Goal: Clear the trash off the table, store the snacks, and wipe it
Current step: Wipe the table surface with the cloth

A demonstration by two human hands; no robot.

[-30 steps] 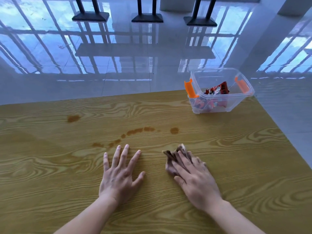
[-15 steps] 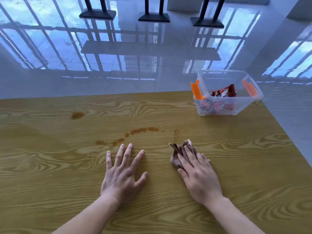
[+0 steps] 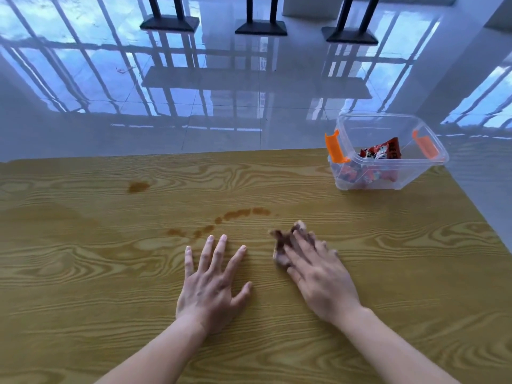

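My right hand (image 3: pixel 321 275) presses a crumpled, brown-stained tissue (image 3: pixel 281 239) flat against the wooden table (image 3: pixel 388 273); it is blurred with motion. My left hand (image 3: pixel 212 284) lies flat on the table beside it, fingers spread, holding nothing. A curved trail of brown spill stains (image 3: pixel 238 214) runs just beyond both hands, and a separate brown spot (image 3: pixel 137 186) sits farther left. A clear plastic box with orange latches (image 3: pixel 357 178) stands at the table's far right corner with red snack packets (image 3: pixel 382 153) inside.
The table's far edge and right edge drop to a glossy tiled floor (image 3: pixel 221 106). Three black table bases (image 3: pixel 261 26) stand on the floor beyond.
The brown spot to the right of the stain trail has been wiped away. My right hand slid the tissue forward over it and has shifted slightly back and left. My left hand stays put.
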